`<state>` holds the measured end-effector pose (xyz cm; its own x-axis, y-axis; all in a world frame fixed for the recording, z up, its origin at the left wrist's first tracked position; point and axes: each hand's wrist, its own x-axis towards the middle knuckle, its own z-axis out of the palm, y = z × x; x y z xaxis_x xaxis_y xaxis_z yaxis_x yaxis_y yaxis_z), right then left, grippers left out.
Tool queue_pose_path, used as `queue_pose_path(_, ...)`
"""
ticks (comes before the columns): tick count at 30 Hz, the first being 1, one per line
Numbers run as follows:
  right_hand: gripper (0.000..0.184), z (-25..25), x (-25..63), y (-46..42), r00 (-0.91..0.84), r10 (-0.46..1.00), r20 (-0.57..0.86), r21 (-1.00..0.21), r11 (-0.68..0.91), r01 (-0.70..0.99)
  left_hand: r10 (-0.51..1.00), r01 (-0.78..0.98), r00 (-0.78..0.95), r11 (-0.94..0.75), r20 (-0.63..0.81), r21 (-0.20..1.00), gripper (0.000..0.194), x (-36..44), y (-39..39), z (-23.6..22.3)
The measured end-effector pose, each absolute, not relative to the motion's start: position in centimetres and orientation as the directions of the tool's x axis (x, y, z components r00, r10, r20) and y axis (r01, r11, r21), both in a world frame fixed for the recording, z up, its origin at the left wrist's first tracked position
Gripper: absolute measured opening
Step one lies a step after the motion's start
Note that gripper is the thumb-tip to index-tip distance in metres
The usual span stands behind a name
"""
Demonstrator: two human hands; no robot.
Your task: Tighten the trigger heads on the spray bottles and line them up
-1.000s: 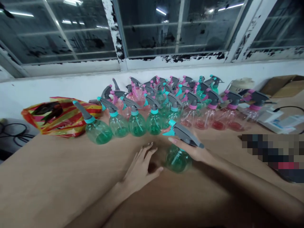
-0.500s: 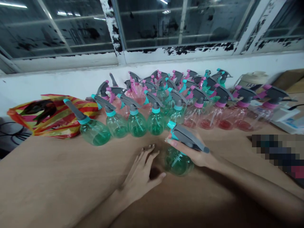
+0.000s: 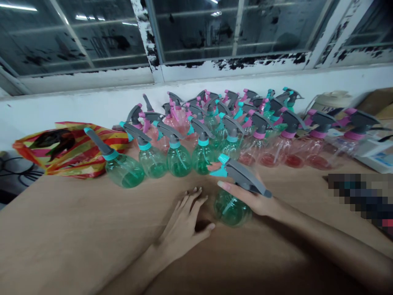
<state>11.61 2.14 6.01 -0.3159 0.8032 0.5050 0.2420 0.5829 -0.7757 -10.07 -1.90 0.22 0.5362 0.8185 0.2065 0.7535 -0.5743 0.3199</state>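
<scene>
A spray bottle [image 3: 231,211] with a clear green body, grey head and teal nozzle stands upright on the table in front of me. My right hand [image 3: 250,198] is wrapped round its neck, just under the grey head, with the thumb across the near side. Fingertips of that hand show beyond the teal trigger, which sticks out to the left. My left hand [image 3: 184,221] rests palm down on the table, fingers spread, left of the bottle and apart from it. Behind stand several similar green spray bottles [image 3: 179,162], one of them [image 3: 124,172] tilted at the left.
Several pink-collared spray bottles [image 3: 291,155] crowd the back right, against a white wall [image 3: 92,98] below windows. A red and yellow striped plastic bag [image 3: 89,159] lies at the left. A white box [image 3: 379,153] and a pale lidded container [image 3: 333,100] stand at the right.
The teal trigger has swung outward, away from the bottle's neck, and the fingers on it have moved left. My left hand stays in place. The view has shifted slightly.
</scene>
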Motion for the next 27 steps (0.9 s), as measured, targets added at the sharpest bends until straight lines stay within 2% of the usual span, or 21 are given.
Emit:
queue_pose_path(17,0.029,6.30,11.50,2.03,-0.356,0.786,0.506,-0.788,0.589,0.178,0.821,0.774,0.540,-0.571,0.186,0.274,0.065,-9.98,-2.01,0.22)
queue_pose_path(23,0.024,6.17,11.47,2.17,-0.352,0.806,0.475,-0.813,0.556,0.176,0.816,0.762,0.543,-0.579,0.200,0.291,0.062,-9.97,-2.03,0.31)
queue_pose_path(27,0.015,6.02,11.26,2.21,-0.314,0.812,0.492,-0.820,0.553,0.146,0.807,0.769,0.553,-0.590,0.206,0.247,0.060,-9.96,-2.04,0.32)
